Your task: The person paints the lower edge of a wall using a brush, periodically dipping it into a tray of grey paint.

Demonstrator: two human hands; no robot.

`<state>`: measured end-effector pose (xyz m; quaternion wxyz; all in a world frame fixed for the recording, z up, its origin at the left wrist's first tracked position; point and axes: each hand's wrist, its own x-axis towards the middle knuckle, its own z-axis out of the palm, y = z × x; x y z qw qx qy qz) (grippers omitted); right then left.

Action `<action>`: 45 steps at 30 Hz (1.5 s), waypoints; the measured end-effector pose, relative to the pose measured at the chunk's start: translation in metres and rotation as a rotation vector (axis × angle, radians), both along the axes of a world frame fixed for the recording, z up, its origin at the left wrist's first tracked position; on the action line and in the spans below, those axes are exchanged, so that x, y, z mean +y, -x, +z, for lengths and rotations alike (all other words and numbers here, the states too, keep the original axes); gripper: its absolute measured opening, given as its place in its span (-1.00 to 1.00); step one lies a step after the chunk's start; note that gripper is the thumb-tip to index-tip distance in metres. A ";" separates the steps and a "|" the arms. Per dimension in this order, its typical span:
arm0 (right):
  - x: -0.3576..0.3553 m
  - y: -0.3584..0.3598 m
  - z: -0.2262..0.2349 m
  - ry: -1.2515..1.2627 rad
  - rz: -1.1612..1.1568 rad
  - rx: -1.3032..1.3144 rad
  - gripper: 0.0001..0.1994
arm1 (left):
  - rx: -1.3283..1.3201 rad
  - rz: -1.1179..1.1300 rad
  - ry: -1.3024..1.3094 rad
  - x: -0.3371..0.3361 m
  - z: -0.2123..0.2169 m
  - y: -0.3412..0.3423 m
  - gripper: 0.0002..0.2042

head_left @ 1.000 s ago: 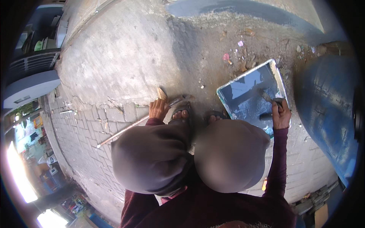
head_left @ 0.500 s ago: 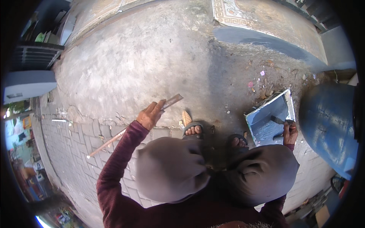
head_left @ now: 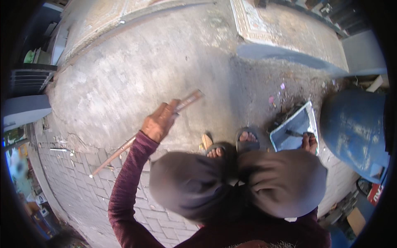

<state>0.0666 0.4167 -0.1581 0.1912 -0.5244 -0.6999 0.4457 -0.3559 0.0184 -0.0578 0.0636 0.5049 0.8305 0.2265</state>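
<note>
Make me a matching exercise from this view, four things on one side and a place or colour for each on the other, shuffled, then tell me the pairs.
Things:
1. Long stick
2. Brush
3. Drum
4. Dry leaf

Places or colours:
A. Beside the left sandal
B. In the right hand
C. Blue
D. In the left hand

Pairs: 1-D, 2-B, 3-C, 4-A.

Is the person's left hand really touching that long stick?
Touching. The head view shows the left hand closed around the long stick, which juts out on both sides of the grip.
</note>
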 end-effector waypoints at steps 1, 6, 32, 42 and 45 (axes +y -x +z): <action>0.010 -0.008 0.000 0.004 -0.003 0.049 -0.75 | -0.052 -0.026 0.042 0.014 0.005 0.000 -0.54; 0.014 0.004 0.002 0.070 0.084 -0.052 -0.74 | 0.194 -0.236 -0.019 0.083 0.061 0.020 -0.52; -0.003 0.007 -0.009 0.031 0.068 0.041 -0.70 | 0.347 -0.800 -0.136 0.288 0.159 0.031 -0.65; -0.001 -0.022 -0.016 0.089 -0.008 0.022 -0.69 | 0.670 -0.642 -0.184 0.271 0.077 0.158 -0.55; -0.002 -0.014 -0.017 0.119 0.019 0.007 -0.68 | 0.782 -0.408 -0.061 0.255 0.064 0.228 -0.52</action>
